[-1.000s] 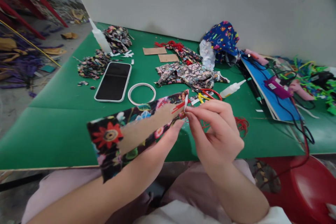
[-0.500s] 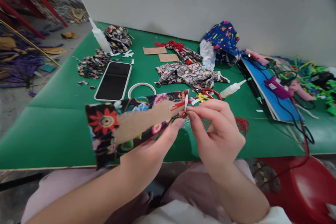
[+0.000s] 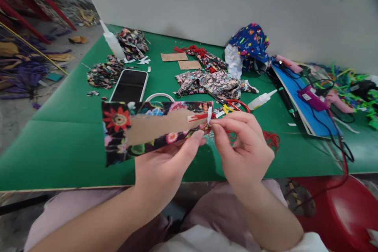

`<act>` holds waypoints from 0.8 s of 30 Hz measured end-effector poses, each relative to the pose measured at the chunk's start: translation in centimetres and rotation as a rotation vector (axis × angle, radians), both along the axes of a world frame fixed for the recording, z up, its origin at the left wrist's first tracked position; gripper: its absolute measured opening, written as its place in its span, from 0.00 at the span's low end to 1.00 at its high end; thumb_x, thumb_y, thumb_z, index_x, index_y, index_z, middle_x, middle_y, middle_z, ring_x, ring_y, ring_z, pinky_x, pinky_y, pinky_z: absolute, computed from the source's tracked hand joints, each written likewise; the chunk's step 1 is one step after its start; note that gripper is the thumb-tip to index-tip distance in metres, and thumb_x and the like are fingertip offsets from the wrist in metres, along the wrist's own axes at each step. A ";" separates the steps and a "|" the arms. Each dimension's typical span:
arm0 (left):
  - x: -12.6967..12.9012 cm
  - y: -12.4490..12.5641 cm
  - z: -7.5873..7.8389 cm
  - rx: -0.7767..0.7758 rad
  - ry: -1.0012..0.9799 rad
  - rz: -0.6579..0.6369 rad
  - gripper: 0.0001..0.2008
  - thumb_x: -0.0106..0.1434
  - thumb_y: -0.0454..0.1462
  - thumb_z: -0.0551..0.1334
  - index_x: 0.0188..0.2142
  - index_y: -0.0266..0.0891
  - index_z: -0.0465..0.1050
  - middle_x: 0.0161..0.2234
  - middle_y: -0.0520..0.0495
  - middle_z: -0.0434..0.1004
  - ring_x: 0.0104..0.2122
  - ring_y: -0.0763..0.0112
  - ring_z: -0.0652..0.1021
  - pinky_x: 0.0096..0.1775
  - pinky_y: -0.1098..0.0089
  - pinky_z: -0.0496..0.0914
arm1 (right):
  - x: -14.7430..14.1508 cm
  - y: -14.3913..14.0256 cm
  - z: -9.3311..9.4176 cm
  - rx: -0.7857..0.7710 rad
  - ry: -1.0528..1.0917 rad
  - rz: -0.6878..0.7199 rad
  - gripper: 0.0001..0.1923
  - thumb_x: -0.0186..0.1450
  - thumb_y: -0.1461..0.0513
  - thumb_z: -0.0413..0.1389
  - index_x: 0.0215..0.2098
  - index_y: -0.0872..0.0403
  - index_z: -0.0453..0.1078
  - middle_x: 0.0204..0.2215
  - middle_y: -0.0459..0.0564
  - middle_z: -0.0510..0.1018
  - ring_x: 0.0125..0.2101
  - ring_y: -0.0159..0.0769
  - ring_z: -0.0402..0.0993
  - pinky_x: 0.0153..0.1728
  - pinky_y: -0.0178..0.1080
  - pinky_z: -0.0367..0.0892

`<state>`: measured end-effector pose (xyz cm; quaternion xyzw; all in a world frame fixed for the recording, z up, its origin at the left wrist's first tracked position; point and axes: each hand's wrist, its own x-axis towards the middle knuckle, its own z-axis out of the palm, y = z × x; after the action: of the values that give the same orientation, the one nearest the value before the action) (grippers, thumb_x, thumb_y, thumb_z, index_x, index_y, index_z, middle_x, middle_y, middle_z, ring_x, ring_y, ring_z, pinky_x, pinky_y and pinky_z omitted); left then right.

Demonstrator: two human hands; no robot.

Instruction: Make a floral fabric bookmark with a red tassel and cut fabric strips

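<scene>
At frame centre, above the green desk (image 3: 59, 153), the left hand (image 3: 161, 169) grips a floral fabric-covered cardboard strip (image 3: 147, 128) from below; the right hand (image 3: 245, 145) pinches red thread (image 3: 201, 117) at its right end.

We see a black fabric strip (image 3: 153, 126) with red and pink flowers, brown in its middle, a green table (image 3: 65, 141), blue patterned cloth (image 3: 251, 41) and red thread (image 3: 270, 139).
</scene>
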<state>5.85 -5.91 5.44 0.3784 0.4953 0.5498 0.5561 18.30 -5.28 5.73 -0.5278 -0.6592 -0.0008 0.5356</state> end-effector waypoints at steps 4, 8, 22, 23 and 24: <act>0.3 0.4 0.2 0.065 -0.145 -0.010 0.04 0.56 0.37 0.65 0.32 0.43 0.77 0.34 0.54 0.81 0.34 0.69 0.80 0.36 0.70 0.78 | 0.2 0.0 -0.1 0.086 -0.150 0.009 0.08 0.58 0.67 0.60 0.34 0.49 0.75 0.27 0.46 0.74 0.32 0.34 0.71 0.37 0.40 0.69; 0.1 1.0 0.0 0.058 -0.171 -0.019 0.04 0.56 0.36 0.65 0.32 0.44 0.77 0.35 0.54 0.81 0.35 0.70 0.80 0.38 0.71 0.77 | 0.0 0.1 -0.5 0.190 -0.302 -0.025 0.13 0.55 0.69 0.62 0.36 0.47 0.75 0.26 0.45 0.74 0.33 0.34 0.69 0.36 0.39 0.69; -0.3 1.6 -0.2 0.122 0.036 0.017 0.04 0.53 0.37 0.66 0.31 0.45 0.77 0.29 0.56 0.80 0.27 0.74 0.78 0.32 0.75 0.74 | 0.2 0.2 -0.6 -0.029 0.081 0.141 0.14 0.59 0.65 0.58 0.44 0.50 0.71 0.35 0.48 0.77 0.36 0.34 0.73 0.38 0.40 0.71; -0.3 1.6 -0.1 0.126 0.091 0.013 0.05 0.53 0.37 0.66 0.32 0.44 0.77 0.29 0.55 0.80 0.27 0.74 0.78 0.31 0.75 0.74 | 0.3 0.4 -0.6 -0.083 0.123 0.164 0.13 0.60 0.64 0.58 0.44 0.50 0.71 0.35 0.47 0.77 0.36 0.34 0.73 0.38 0.40 0.71; -0.3 1.5 0.0 0.133 0.153 0.006 0.05 0.53 0.37 0.66 0.32 0.43 0.77 0.29 0.55 0.80 0.26 0.74 0.78 0.31 0.75 0.74 | 0.4 0.5 -0.7 -0.127 0.164 0.191 0.10 0.60 0.63 0.58 0.41 0.50 0.71 0.34 0.46 0.77 0.35 0.33 0.74 0.38 0.38 0.71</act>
<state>5.59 -4.44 5.45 0.4541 0.4998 0.5525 0.4886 18.68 -4.79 5.04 -0.4938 -0.6594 0.1350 0.5507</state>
